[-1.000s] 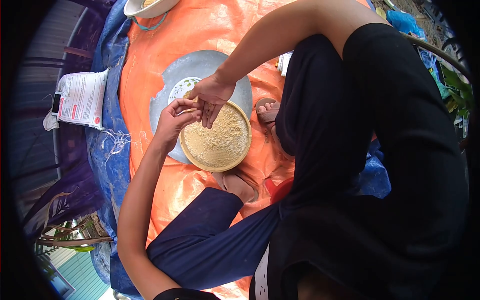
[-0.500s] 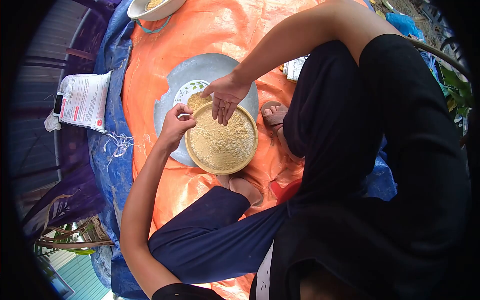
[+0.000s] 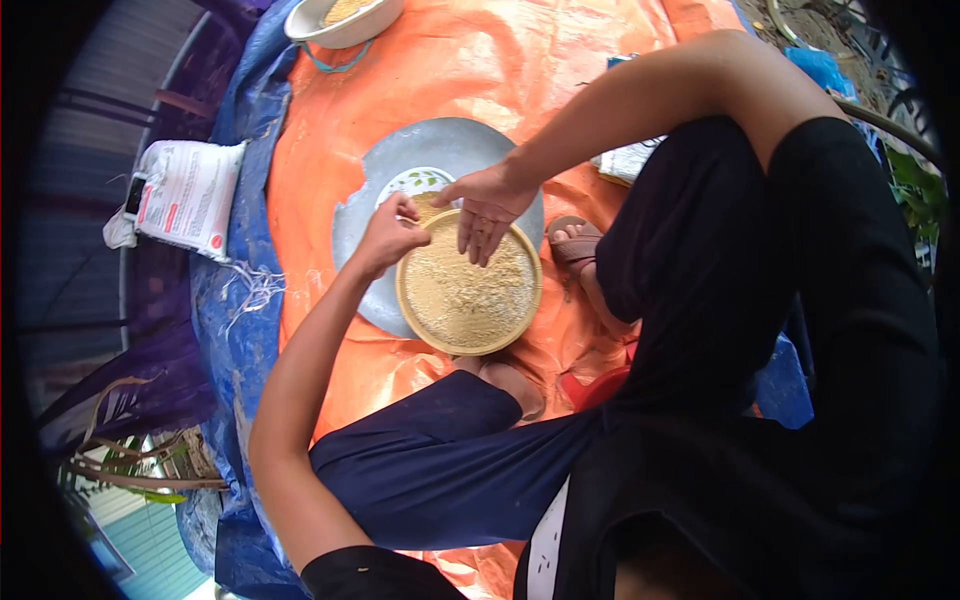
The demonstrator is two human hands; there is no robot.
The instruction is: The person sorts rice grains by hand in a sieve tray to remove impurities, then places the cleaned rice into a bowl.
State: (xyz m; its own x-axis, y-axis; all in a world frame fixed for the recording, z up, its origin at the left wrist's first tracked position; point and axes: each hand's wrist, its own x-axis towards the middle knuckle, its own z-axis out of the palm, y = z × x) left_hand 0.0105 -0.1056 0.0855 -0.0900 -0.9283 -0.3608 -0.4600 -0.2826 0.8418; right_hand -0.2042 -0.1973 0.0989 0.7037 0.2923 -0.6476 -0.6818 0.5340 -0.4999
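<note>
A round yellow basket (image 3: 401, 290) holds a wide layer of pale yellow grain (image 3: 470, 295). My right hand (image 3: 495, 208) is over the basket's upper part, palm up with fingers stretched out; a few small bits lie on the fingers. Beside it, at the basket's upper left edge, my left hand (image 3: 393, 238) is closed with its fingertips pinched together. What they pinch, if anything, is too small to see. Partly covered by the basket and hands, a white plate with green leaves (image 3: 415, 180) carries more golden grain (image 3: 428, 207). Under both lies a grey metal disc (image 3: 455, 140) with a broken edge.
An orange tarp (image 3: 330, 160) covers the ground, bordered by a blue tarp (image 3: 235, 330). A white basin (image 3: 350, 32) with grain stands at the top. A printed white sack (image 3: 190, 195) lies at left. A red object (image 3: 595, 388) is near my sandalled feet (image 3: 575, 245).
The view has shifted, so the scene appears further right. My left hand has moved slightly up along the basket's edge, still pinched. My right hand stays palm up over the grain.
</note>
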